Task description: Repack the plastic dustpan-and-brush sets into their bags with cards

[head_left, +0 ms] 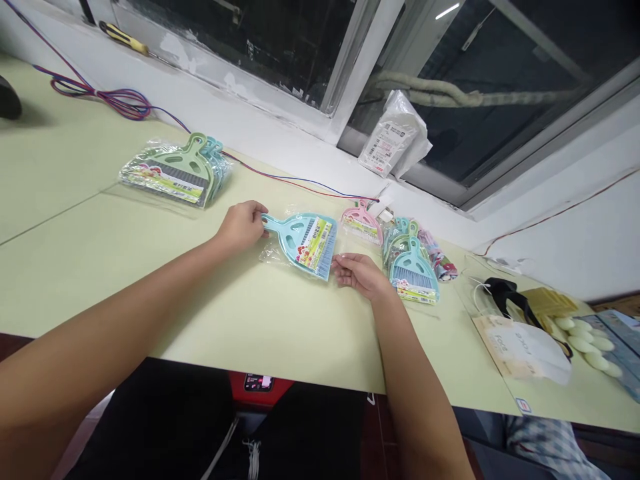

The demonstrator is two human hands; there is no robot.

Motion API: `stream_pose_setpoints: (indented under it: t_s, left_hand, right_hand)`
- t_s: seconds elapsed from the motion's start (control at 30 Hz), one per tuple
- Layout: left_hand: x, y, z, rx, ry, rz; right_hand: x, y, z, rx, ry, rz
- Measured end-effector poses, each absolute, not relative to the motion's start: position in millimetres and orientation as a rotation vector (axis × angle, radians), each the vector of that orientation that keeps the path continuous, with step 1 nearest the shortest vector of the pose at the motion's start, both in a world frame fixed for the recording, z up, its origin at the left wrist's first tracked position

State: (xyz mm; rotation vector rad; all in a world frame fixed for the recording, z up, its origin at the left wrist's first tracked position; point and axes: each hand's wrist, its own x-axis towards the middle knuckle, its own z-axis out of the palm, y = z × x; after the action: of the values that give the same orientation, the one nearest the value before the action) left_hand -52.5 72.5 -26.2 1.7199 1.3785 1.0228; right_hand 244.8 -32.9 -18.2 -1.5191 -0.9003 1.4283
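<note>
My left hand [244, 225] pinches the handle of a light-blue plastic dustpan-and-brush set in a clear wrapper [296, 235], thumb and fingers pressed together around it. The set is tilted between my hands, above the middle of a smooth, pale yellow-green tabletop [280, 327]. My right hand [363, 275], fingers curled, is at its wide bristle end; I cannot tell whether they grip the wrapper. Seams divide the tabletop. Far to the left stands a stack of wrapped green and blue dustpan sets [175, 165]; right of my hands are a wrapped pink set [361, 220] and a mixed pile topped with light blue [414, 267]. Behind runs a white wall with peeling paint [200, 87], a yellow-and-black screwdriver [125, 39] on its ledge, beneath dark windows [280, 40]. A coiled red-and-blue cable [123, 103] lies at back left.
</note>
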Motion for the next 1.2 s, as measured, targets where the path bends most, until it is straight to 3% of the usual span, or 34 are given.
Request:
stream_pose_setpoints:
  t_s: [0.4,0.6,0.93,1.2]
  left_hand:
    - [-57,78,-26,1.756,1.407,1.06]
    - [-56,77,-28,1.752,1.441,1.087]
    - [-52,81,-38,1.687,1.494,1.06]
    - [-62,84,-38,1.982,1.624,0.893]
  right_hand:
    - [258,-35,-11,-1.579,-0.953,1.375]
    - [245,-37,-17,-1.495,-1.011,1.707]
    - [239,-38,-21,-1.466,-1.0,1.813]
    - [252,-41,-11,-1.689,-1.148,1.675]
